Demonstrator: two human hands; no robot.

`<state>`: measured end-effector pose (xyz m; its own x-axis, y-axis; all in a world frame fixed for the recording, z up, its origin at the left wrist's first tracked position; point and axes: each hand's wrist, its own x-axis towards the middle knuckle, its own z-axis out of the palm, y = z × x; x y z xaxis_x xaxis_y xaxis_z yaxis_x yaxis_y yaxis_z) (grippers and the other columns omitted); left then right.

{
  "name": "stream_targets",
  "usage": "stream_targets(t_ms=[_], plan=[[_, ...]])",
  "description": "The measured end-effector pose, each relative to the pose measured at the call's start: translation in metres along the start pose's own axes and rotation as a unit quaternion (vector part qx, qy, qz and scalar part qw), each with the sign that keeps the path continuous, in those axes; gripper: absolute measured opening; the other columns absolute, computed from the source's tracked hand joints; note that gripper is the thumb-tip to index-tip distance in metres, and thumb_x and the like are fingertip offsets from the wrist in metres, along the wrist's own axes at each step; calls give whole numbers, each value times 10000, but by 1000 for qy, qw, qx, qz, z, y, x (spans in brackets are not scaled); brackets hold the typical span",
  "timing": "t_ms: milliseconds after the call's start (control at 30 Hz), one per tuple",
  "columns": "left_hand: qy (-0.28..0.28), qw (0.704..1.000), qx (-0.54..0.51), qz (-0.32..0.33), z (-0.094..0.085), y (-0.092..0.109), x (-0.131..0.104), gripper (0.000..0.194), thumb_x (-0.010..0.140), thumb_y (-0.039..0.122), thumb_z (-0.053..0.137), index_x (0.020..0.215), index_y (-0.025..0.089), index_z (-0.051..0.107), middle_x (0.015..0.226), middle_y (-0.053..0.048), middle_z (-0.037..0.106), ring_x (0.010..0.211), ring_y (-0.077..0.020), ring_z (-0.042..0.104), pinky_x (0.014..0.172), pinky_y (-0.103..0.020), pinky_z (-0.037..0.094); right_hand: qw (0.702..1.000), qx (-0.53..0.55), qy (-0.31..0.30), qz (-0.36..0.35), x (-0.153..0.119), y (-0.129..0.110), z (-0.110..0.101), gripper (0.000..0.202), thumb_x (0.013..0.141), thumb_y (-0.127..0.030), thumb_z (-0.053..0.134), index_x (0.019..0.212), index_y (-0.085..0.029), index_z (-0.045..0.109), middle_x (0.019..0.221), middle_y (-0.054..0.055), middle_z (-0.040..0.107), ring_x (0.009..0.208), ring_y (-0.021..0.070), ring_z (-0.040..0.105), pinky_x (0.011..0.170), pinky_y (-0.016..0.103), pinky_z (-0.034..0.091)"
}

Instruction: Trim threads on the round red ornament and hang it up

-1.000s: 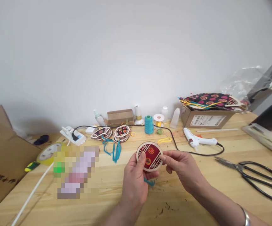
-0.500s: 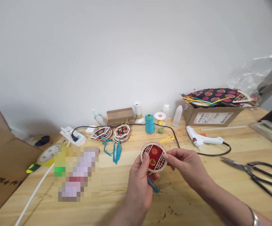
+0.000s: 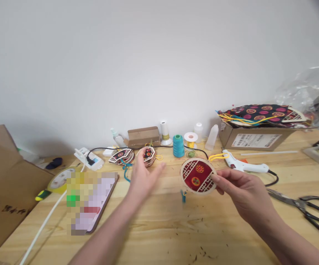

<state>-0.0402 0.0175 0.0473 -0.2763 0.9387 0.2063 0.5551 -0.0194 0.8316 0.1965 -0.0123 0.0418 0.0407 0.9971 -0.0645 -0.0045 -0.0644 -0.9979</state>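
A round ornament (image 3: pixel 196 176) with a pale lattice frame, dark red cloth, a yellow loop and a short teal tassel is pinched at its right edge by my right hand (image 3: pixel 238 187). My left hand (image 3: pixel 145 175) is spread, thumb apart from the fingers, at the stack of octagonal ornaments (image 3: pixel 150 156), partly covering it. Whether its fingertips touch the stack cannot be made out. Left of that lies a pile of fan-shaped ornaments (image 3: pixel 121 156) with teal threads.
Behind stand a teal thread cone (image 3: pixel 178 146), spools, bottles and a small open box (image 3: pixel 144 136). At right are a glue gun (image 3: pixel 245 165), large scissors (image 3: pixel 300 204) and a full carton (image 3: pixel 253 138). A phone (image 3: pixel 95 206) and a power strip (image 3: pixel 89 160) lie left.
My left hand has let go of the round ornament and moved up and left to the octagonal stack. My right hand has shifted right, still holding the ornament.
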Motion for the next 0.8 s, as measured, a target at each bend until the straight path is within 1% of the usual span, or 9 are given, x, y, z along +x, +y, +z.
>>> stream_targets(t_ms=[67, 100, 133, 200, 300, 400, 500, 600, 800], plan=[[11, 978, 204, 39, -8, -9, 34, 822, 697, 526, 622, 1342, 98, 347, 1384, -213, 422, 1277, -349, 380, 1024, -461, 306, 1000, -11, 18, -5, -1, -1, -7, 322, 636, -502, 716, 629, -185, 664, 539, 23, 579, 521, 118, 462, 476, 235, 360], [-6, 960, 276, 36, -10, -13, 48, 814, 712, 554, 587, 1322, 62, 366, 1345, -240, 458, 1255, -366, 404, 1014, -470, 306, 999, -16, 27, -6, -2, -1, -9, 328, 632, -509, 716, 625, -186, 663, 535, 25, 577, 521, 121, 465, 473, 238, 362], [-30, 944, 327, 22, -11, -16, 59, 813, 714, 589, 556, 1286, 34, 398, 1282, -260, 510, 1208, -378, 454, 984, -465, 334, 999, -19, 35, -6, -2, 0, -12, 332, 629, -514, 717, 626, -187, 662, 532, 26, 577, 524, 125, 471, 474, 240, 368], [-88, 920, 381, -15, -10, -20, 73, 845, 671, 668, 534, 1202, 15, 461, 1167, -276, 585, 1105, -391, 538, 885, -436, 410, 999, -18, 50, -4, -4, 2, -17, 334, 620, -516, 723, 629, -187, 662, 526, 23, 574, 529, 128, 482, 483, 241, 380], [-125, 904, 406, -54, -6, -23, 82, 908, 586, 759, 522, 1128, 31, 490, 1121, -286, 607, 1052, -395, 573, 804, -404, 443, 998, -17, 60, 3, -5, 6, -23, 328, 614, -504, 733, 630, -183, 662, 535, 23, 581, 537, 128, 490, 495, 241, 385], [-143, 902, 400, -78, -4, -26, 85, 969, 543, 784, 526, 1161, 41, 456, 1126, -280, 609, 1042, -388, 585, 780, -386, 448, 998, -16, 60, 8, -6, 9, -27, 323, 611, -496, 737, 624, -182, 663, 545, 23, 584, 539, 124, 487, 498, 240, 379], [-153, 900, 397, -92, -2, -28, 87, 969, 574, 710, 567, 1256, 48, 379, 1168, -261, 594, 1057, -366, 584, 801, -371, 444, 998, -11, 57, 10, -7, 11, -28, 317, 615, -493, 735, 633, -184, 668, 555, 23, 588, 545, 124, 488, 500, 239, 378], [-143, 894, 415, -90, 0, -31, 87, 955, 608, 598, 597, 1330, 47, 303, 1199, -254, 577, 1084, -354, 572, 842, -364, 433, 998, -12, 54, 12, -8, 12, -28, 319, 628, -494, 728, 639, -181, 666, 560, 28, 590, 547, 129, 485, 501, 245, 375], [-126, 886, 443, -57, 6, -37, 78, 869, 630, 515, 586, 1303, 26, 335, 1165, -275, 581, 1107, -378, 547, 885, -393, 415, 999, 4, 49, 15, -11, 15, -30, 300, 636, -477, 732, 652, -185, 665, 562, 24, 593, 547, 125, 480, 513, 245, 375]])
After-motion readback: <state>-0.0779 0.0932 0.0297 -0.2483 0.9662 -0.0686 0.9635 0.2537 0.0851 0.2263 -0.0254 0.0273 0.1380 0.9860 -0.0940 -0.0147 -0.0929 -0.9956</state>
